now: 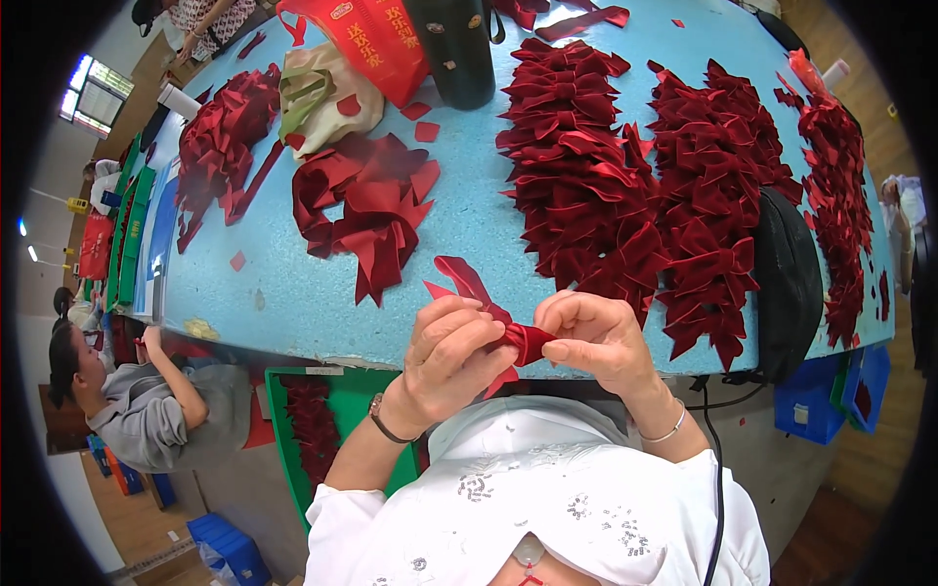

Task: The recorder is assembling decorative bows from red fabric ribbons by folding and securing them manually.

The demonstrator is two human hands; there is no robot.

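- Red ribbon piece [528,342], velvet-like, one: gathered at its middle, tails splayed up and to the left; held between the two hands, over the near edge of the table [234,303]
- Left hand [442,354]: fingers curled closely about the gathered part; a dark band at the wrist
- Right hand [601,342]: thumb and forefinger pinched narrow at the ribbon's right-hand end, remaining fingers loosely bent; a pale bangle at the wrist
- Handling note, in judgement: shaping of a bow seems in hand; best done with the left hand firm on the gather, so that the folds stay bunched, while the right hand draws its end out evenly
- Care note, in judgement: light fingertip pressure suits the nap; a hard tug could skew the centre or leave the two sides unequal
- Reference pieces: bow column [576,166], dark red, ahead and to the right, and second bow column [708,186] beside it, usable for checking shape
- Loose ribbon heap [391,239], red, ahead and to the left, apart from the hands
- Dark flask [459,59] and red bag [366,44], toward the far side
- Black bag [789,283], at the right, beside the second bow column
- Green crate [283,430], below the near edge, red pieces inside
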